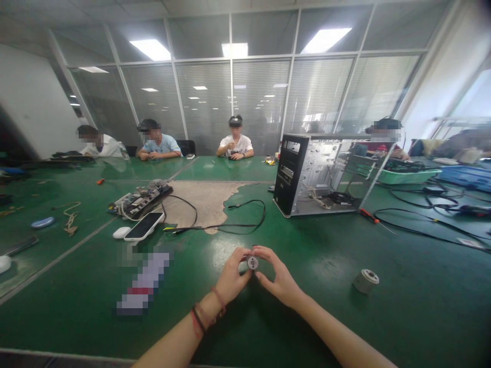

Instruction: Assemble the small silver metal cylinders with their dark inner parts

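Note:
Between my two hands is a small round metal part [252, 262], its flat face with dark holes turned toward me. My left hand [233, 273] is closed round its left side with fingers and thumb. The fingertips of my right hand [278, 276] meet it from the right, the thumb just below. To the right, a grey cylindrical part [365, 281] stands on the green table [314, 317]. Bracelets circle my left wrist.
An open computer case [289, 179] stands beyond my hands. A phone [144, 226], a circuit assembly [140, 200] and black cables [245, 225] lie further left. A screwdriver [369, 216] is at the right. Several people sit across the table.

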The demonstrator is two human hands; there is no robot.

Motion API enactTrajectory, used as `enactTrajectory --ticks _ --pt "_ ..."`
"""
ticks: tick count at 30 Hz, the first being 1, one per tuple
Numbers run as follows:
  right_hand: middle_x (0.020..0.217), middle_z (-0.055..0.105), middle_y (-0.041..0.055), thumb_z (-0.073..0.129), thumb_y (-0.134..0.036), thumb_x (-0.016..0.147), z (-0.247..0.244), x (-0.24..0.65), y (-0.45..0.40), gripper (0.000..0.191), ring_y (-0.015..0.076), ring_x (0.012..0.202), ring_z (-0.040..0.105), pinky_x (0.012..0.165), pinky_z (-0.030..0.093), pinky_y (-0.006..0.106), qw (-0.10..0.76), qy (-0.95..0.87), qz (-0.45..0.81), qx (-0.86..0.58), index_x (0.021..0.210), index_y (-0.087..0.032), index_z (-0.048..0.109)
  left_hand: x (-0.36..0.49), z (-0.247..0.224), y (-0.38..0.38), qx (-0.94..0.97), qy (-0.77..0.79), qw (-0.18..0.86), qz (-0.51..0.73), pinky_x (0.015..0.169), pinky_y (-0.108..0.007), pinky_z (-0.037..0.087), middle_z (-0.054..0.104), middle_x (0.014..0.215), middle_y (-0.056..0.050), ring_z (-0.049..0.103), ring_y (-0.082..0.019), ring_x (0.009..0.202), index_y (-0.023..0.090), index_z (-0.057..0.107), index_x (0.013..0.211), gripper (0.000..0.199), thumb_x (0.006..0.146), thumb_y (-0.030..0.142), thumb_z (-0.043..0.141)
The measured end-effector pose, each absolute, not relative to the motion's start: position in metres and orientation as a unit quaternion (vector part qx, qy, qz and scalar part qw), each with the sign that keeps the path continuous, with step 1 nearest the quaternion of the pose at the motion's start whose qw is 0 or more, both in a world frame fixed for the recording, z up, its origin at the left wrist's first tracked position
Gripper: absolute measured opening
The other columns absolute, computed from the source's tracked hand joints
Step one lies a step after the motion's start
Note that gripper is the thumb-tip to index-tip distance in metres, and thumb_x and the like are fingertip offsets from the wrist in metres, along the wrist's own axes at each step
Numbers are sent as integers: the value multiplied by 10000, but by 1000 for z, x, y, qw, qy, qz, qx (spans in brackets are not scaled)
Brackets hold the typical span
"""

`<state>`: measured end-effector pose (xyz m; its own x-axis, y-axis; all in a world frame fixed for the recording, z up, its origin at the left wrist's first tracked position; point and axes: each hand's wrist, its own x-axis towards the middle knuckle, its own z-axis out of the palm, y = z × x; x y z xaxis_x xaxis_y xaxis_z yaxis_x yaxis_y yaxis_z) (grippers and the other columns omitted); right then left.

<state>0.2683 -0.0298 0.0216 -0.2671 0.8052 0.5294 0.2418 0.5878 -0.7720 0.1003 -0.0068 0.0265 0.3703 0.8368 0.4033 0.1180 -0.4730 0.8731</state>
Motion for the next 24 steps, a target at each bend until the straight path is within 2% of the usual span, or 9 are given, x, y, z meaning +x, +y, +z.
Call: enactTrajectory --ticks 5,16,20,24 --pt "1266 481 91 548 -216 793 22 269 -30 423 246 1223 406 1037 320 412 497 -751 251 -355 1210 -237 482 100 28 -8 729 330 390 455 874 -320 435 576 1026 -63 534 -218 985 211 601 994 313 705 93 573" --pt "1109 536 78 501 -231 833 19 269 -24 227 231 1080 500 955 378 366 488 -730 223 -424 1046 -237 577 97 25 -3 751 390 358 395 735 -260 421 643 841 -14 581 -199 800 220 614 927 320 637 86 601" --pt "1056 544 73 484 -237 848 16 266 -20 194 218 1039 518 924 395 340 479 -733 230 -425 1004 -228 600 96 25 -1 768 391 343 374 713 -249 414 637 831 -10 581 -188 784 208 599 904 250 667 130 599" --pt "1021 546 66 508 -229 836 15 262 -14 153 204 1009 525 909 398 334 474 -741 221 -421 938 -212 620 95 24 0 777 397 334 357 726 -253 422 638 858 -4 582 -179 799 202 583 934 273 671 129 589"
